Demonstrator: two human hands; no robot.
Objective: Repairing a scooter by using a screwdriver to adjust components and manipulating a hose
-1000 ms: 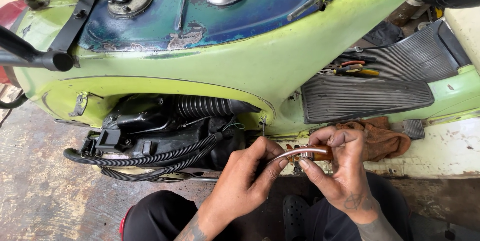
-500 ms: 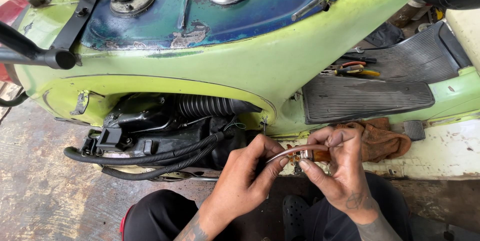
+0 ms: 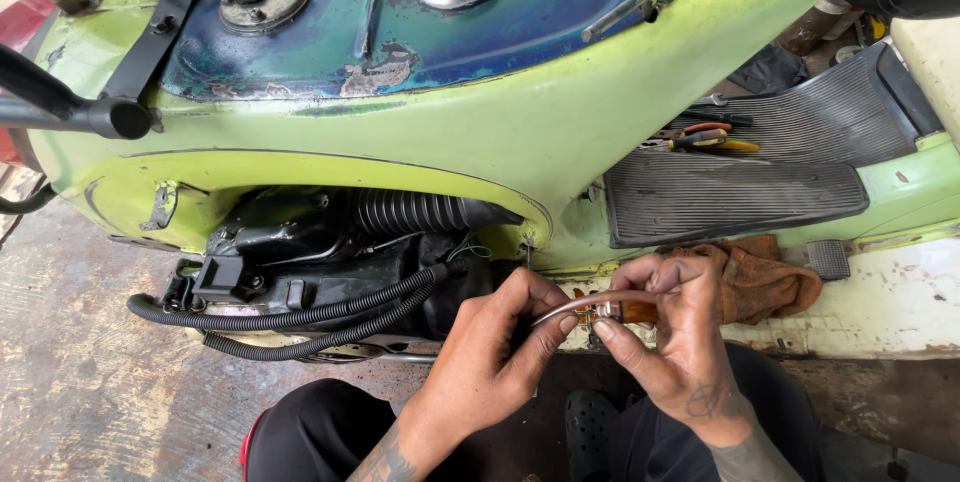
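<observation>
Barely shifted since a second ago, both hands, left hand (image 3: 497, 347) and right hand (image 3: 672, 337), pinch a thin cable (image 3: 590, 304) and its small connector (image 3: 607, 313) below the green scooter (image 3: 560, 132), mid-fitting, needing steady fingertip alignment next.

Grey, stained concrete floor (image 3: 90, 392) below the green scooter body (image 3: 560, 132). Even daylight, soft shadows. Ribbed black footboard mat (image 3: 740, 192) right of body.

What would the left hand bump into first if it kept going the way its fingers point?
Probably the right hand: the left hand points right along the thin grey cable they both pinch, though depth is unclear.
</observation>
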